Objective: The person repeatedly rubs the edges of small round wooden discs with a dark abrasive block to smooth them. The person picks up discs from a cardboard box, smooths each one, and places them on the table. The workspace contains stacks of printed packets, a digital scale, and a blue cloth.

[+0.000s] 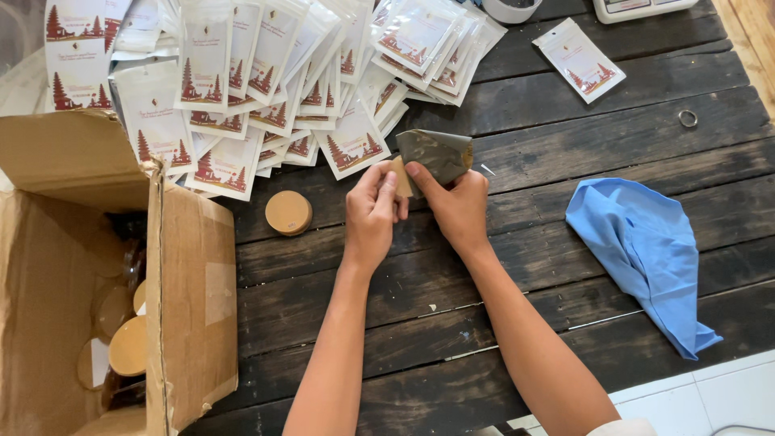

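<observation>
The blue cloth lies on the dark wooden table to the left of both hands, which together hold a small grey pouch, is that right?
Not quite. The head view shows the blue cloth on the dark wooden table to the right of both hands, not the left. The left hand and right hand do together hold the small grey pouch.

Both hands, left hand [370, 211] and right hand [458, 206], grip a grey pouch [436, 153] above a dark plank table [517, 266], near a round wooden lid [288, 212].
</observation>
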